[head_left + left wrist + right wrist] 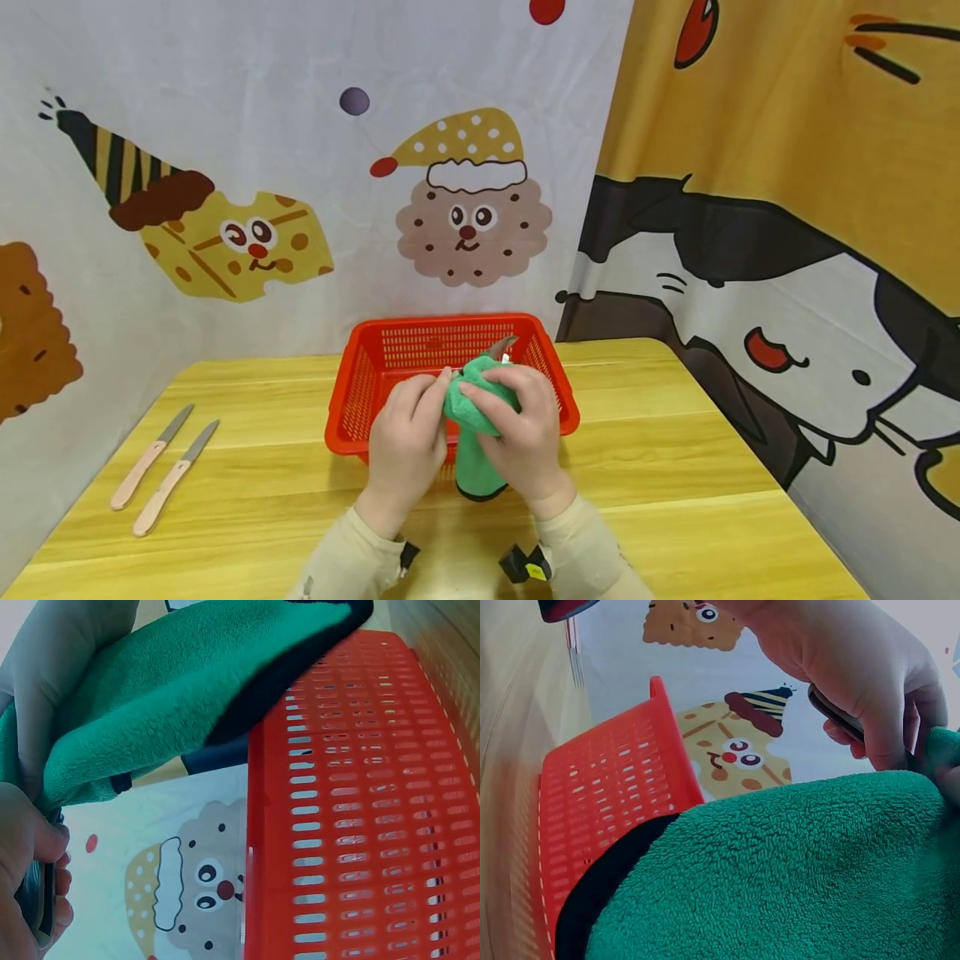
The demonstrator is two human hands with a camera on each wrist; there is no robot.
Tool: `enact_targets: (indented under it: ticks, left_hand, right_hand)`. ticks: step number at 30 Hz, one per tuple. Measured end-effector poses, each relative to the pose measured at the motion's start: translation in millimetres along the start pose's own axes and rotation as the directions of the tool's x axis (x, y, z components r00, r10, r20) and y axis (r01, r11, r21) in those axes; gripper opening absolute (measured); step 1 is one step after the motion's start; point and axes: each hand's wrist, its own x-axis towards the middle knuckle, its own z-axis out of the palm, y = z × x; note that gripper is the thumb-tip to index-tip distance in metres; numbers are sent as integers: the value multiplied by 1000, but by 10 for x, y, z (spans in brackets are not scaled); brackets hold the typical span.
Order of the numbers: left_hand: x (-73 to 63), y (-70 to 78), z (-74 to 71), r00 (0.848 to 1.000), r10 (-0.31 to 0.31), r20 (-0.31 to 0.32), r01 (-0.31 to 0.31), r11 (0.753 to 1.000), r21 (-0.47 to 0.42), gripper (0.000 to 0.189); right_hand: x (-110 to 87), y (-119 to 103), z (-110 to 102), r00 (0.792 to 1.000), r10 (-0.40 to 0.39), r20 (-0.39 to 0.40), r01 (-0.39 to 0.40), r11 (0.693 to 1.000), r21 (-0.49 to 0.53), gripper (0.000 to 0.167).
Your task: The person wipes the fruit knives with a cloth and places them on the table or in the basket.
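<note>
Over the red basket, both hands work on a dark-handled bladed tool (502, 346) whose pointed, slightly curved blade pokes out past a green cloth (482, 467). My left hand (408, 437) grips the tool's dark handle (836, 712), seen in the right wrist view. Bunched cloth is pinched around the tool by my right hand (525, 429). The cloth's dark-edged tail (247, 705) hangs down below the hands. Most of the tool is covered by cloth and fingers, so its exact kind cannot be told.
The red plastic basket (341, 417) has slotted walls and stands at the table's back middle. Two knives (150, 462) (176, 483) with pale handles lie side by side at the left of the wooden table (660, 500). Printed curtains (285, 50) hang behind and at the right.
</note>
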Motion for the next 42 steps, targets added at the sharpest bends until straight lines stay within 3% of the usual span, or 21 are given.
enact_targets:
  ticks: [5, 14, 20, 24, 28, 31, 42]
  left_hand:
    - [-7, -6, 37, 1000, 26, 2, -26, 1000, -4, 24]
    - [-8, 3, 45, 999, 28, 40, -28, 999, -19, 22]
    - [-21, -7, 56, 999, 17, 46, -15, 999, -38, 22]
    - [-34, -27, 37, 997, -30, 73, 33, 998, -49, 21]
    - [-43, -50, 5, 987, -110, 116, 119, 991, -66, 30]
    - [-47, -65, -5, 980, -153, 128, 163, 984, -75, 36]
    - [-35, -71, -3, 971, -199, 130, 209, 976, -65, 37]
  right_hand:
    - [-37, 59, -20, 995, 96, -2, -96, 993, -70, 15]
    - [-19, 347, -217, 961, 246, -123, -261, 957, -127, 24]
    - [-27, 460, -313, 943, 287, -168, -310, 942, -129, 25]
    - [-18, 486, -358, 929, 302, -212, -333, 934, -131, 26]
    - [8, 479, -376, 925, 285, -251, -322, 939, -119, 23]
    - [31, 444, -357, 937, 244, -250, -278, 954, -112, 20]
    - [65, 226, -220, 981, 127, -145, -140, 986, -87, 16]
